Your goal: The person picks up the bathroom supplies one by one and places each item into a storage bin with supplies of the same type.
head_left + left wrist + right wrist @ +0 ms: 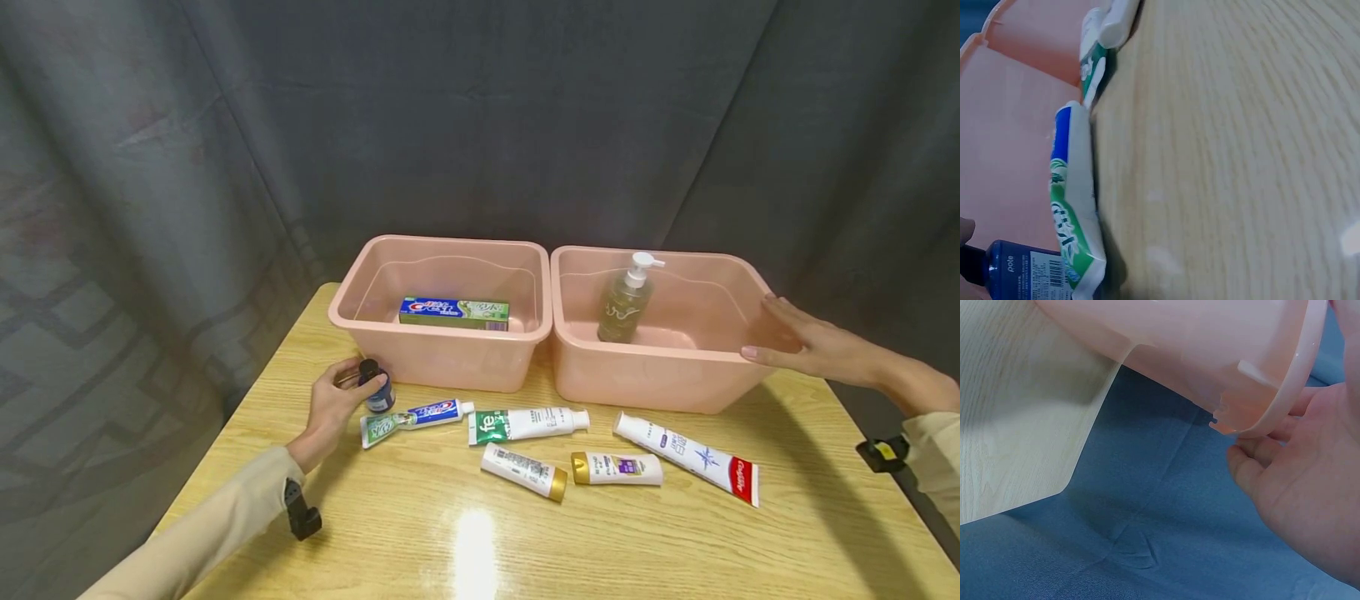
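My left hand [334, 405] holds a small dark blue bottle [380, 397] with a black cap, upright on the table by the left pink bin [442, 357]. In the left wrist view, the bottle [1013, 270] shows a white barcode label, and only a bit of fingertip appears at its cap. A blue and green toothpaste tube [417, 418] lies right beside it. At the right pink bin [645, 379], my right hand [832, 350] grips the right end of the rim. In the right wrist view, its fingers [1260, 450] curl under the rim's outer edge.
A toothpaste box [453, 313] lies inside the left bin; a pump bottle [626, 304] stands in the right one. In front lie a green and white tube [528, 423], two gold-capped tubes [523, 471] [618, 468] and a red and white toothpaste tube [690, 454]. Dark curtain hangs behind.
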